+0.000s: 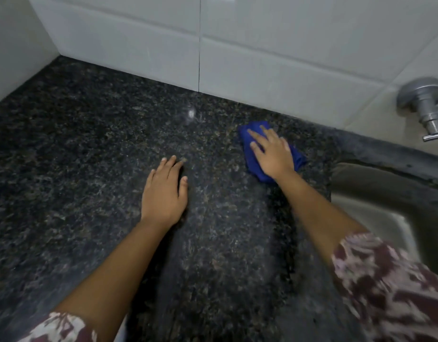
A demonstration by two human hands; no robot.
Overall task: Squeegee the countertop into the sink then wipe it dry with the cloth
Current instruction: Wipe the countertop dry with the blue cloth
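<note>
Now your right hand point(272, 154), fingers spread, presses the cloth point(251, 162) lying lengthwise under it, while your left hand point(163, 191) rests flat to its left.

Left hand point(163, 191): palm down, fingers point(172, 165) straight and close together, flat on the surface point(89, 156). Right hand point(272, 154): reached further forward, palm down, straight fingers spread, pressing on the cloth point(251, 161). Both forearms bare, extended.
</note>
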